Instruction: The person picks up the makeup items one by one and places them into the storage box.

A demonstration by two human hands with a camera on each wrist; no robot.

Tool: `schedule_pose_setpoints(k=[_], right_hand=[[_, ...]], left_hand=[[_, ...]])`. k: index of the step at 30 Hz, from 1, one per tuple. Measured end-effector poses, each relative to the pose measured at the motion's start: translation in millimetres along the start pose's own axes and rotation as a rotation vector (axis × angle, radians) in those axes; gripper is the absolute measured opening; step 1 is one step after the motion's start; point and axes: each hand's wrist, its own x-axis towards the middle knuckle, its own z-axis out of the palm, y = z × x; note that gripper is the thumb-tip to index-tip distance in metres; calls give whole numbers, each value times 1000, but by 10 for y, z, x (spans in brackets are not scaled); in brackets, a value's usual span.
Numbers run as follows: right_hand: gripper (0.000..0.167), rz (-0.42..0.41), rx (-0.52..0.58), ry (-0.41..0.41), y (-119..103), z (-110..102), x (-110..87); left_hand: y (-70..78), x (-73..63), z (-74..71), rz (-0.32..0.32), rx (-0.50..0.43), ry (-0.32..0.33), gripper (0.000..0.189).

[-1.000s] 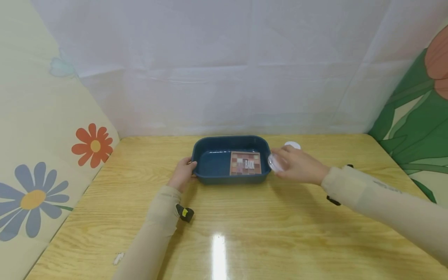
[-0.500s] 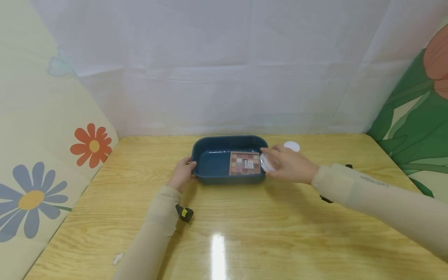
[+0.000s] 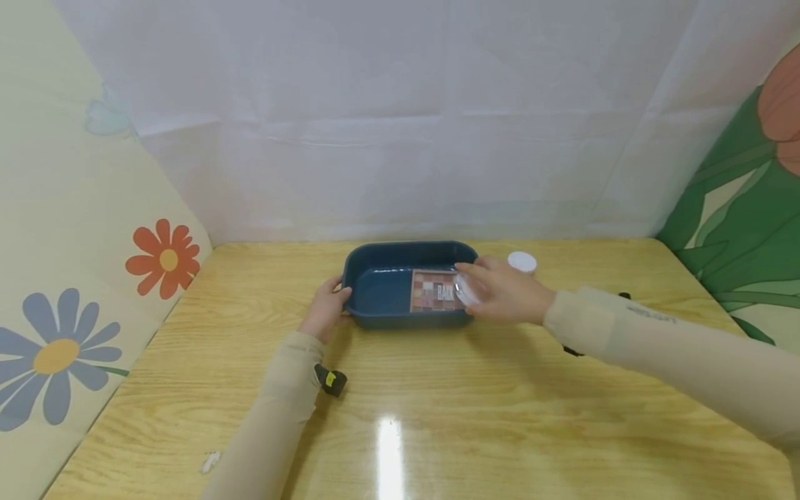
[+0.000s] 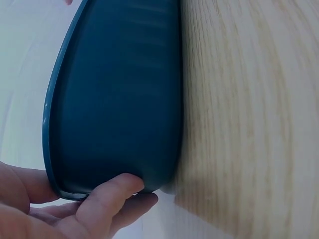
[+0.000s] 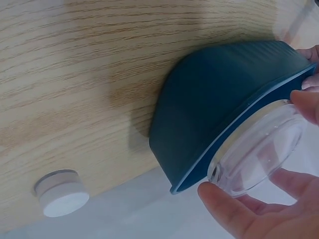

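Observation:
My left hand grips the left end of a dark blue, rounded rectangular plastic basin. In the left wrist view, its fingers curl over that end of the basin. My right hand pinches a clear, round plastic case by its edge, thumb and fingertips on opposite sides. This case hangs tilted over the basin's right end. Below it, a flat eyeshadow palette with a checkered cover and the letters "BACK" lies in the basin's right half; the case covers part of it.
A small round jar with a white lid stands on the wooden table, behind my right hand. White cloth hangs along the table's back, and flower-printed sheets flank it.
My right hand has moved left with the clear round case, from beside the basin's right rim to over the palette. The left hand keeps its grip on the basin.

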Motion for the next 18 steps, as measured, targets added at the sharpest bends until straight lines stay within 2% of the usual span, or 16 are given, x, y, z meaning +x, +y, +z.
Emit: schedule_pose_setpoints(k=[8,15,18], right_hand=[[72,-9,-32,-25,-24,3,91],[75,-17,-69,-46,-46,18,191],[75,-24,-97,-58,-68,23,245]], left_hand=[[29,-18,24,11,30,31,46],[58,1,80,3,99,81,45],[78,16,95,20,101,82,46]])
